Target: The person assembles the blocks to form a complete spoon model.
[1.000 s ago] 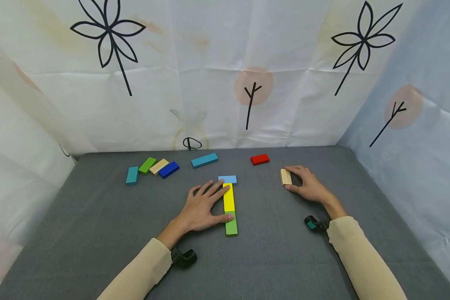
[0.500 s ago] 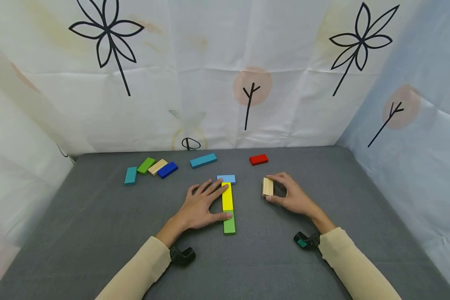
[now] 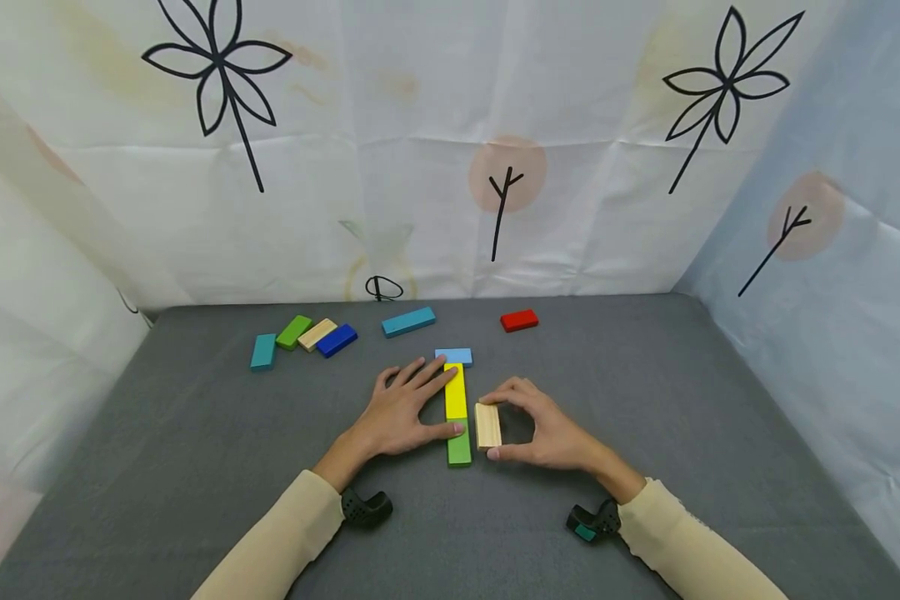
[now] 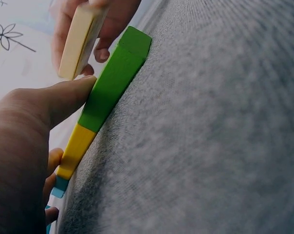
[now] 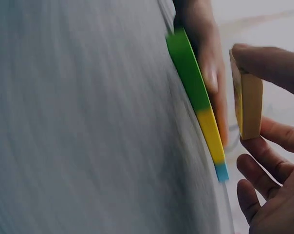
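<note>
A row of flat blocks lies end to end on the grey cloth: a light blue block (image 3: pixel 454 357) set crosswise at the far end, a yellow block (image 3: pixel 455 392) in the middle, and a green block (image 3: pixel 459 451) nearest me. My left hand (image 3: pixel 399 417) rests over the row from the left with spread fingers, its thumb touching the green block and fingertips at the yellow and light blue ones. Just right of the row, my right hand (image 3: pixel 546 427) pinches a plain wooden block (image 3: pixel 488 427) between thumb and fingers. Both wrist views show this wooden block (image 5: pixel 252 105) raised above the cloth.
At the back left lie a teal block (image 3: pixel 263 352), a green block (image 3: pixel 295 332), a wooden block (image 3: pixel 317 335) and a dark blue block (image 3: pixel 337 341). A longer blue block (image 3: pixel 408 322) and a red block (image 3: pixel 519 320) lie farther right. A printed curtain (image 3: pixel 420 167) stands behind.
My right hand has carried the wooden block leftward and nearer me, from the right side of the cloth to beside the row. The left hand has stayed in place.
</note>
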`<control>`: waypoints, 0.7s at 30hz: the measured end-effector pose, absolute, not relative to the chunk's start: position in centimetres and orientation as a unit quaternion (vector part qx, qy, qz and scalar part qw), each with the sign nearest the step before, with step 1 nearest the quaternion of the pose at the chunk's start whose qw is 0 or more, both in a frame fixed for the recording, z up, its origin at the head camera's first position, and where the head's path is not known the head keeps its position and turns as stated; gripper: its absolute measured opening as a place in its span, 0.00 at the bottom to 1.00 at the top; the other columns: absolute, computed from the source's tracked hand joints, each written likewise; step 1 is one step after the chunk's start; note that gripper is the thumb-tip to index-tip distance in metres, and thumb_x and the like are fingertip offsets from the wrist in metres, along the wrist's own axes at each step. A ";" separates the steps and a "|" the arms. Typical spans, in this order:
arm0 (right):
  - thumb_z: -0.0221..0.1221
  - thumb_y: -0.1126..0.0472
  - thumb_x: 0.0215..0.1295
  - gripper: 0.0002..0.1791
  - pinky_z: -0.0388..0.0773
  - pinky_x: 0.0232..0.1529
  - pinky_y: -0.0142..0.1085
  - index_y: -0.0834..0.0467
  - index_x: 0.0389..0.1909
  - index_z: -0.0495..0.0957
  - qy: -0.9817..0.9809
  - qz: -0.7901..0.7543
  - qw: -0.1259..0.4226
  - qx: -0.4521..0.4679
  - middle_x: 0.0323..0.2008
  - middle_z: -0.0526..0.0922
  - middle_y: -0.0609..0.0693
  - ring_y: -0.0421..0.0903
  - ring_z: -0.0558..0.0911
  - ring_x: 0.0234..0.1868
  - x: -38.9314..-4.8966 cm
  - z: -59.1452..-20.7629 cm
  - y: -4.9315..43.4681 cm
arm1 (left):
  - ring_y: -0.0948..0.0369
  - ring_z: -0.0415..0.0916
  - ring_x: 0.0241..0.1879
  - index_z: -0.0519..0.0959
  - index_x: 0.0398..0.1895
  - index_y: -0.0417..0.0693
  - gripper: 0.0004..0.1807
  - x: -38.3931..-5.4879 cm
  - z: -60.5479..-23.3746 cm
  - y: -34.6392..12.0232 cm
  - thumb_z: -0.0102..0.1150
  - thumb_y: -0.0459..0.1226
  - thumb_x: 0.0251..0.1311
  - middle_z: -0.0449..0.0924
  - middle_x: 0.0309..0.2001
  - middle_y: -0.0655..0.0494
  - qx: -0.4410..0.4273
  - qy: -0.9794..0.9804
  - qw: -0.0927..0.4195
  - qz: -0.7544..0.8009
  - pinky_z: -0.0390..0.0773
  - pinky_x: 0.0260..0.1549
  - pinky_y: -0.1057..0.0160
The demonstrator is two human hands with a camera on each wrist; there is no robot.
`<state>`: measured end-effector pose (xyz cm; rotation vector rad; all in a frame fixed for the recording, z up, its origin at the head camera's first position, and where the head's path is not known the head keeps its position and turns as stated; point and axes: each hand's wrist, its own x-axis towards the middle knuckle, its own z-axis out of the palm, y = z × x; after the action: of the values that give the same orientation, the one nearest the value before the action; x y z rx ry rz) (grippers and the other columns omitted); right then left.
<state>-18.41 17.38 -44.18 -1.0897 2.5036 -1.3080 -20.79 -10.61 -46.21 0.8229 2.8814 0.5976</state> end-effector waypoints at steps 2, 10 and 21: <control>0.75 0.50 0.57 0.33 0.70 0.61 0.51 0.49 0.63 0.77 0.815 -0.434 0.069 -0.377 0.55 0.74 0.41 0.44 0.71 0.59 -17.8 -44.2 16.8 | 0.49 0.44 0.79 0.55 0.81 0.65 0.48 -20.8 -46.2 -10.6 0.50 0.72 0.61 0.44 0.82 0.62 0.270 0.942 0.041 0.194 0.43 0.69 0.33; 0.73 0.50 0.60 0.33 0.70 0.59 0.42 0.52 0.66 0.77 0.775 -0.443 0.109 -0.437 0.52 0.74 0.42 0.44 0.71 0.56 -16.4 -44.9 15.4 | 0.49 0.44 0.79 0.55 0.81 0.65 0.47 -20.8 -46.5 -10.6 0.50 0.71 0.62 0.43 0.82 0.62 0.276 0.940 0.033 0.198 0.44 0.69 0.33; 0.75 0.47 0.57 0.32 0.70 0.57 0.40 0.50 0.62 0.80 0.775 -0.426 0.124 -0.450 0.51 0.73 0.41 0.42 0.69 0.55 -15.8 -45.4 14.8 | 0.49 0.45 0.79 0.57 0.81 0.64 0.48 -20.8 -46.6 -10.6 0.51 0.71 0.61 0.45 0.82 0.62 0.274 0.941 0.026 0.198 0.44 0.68 0.32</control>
<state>-15.78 14.82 -45.43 -1.3112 2.2597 -1.2422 -20.78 -10.61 -46.58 0.8456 2.9070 0.6133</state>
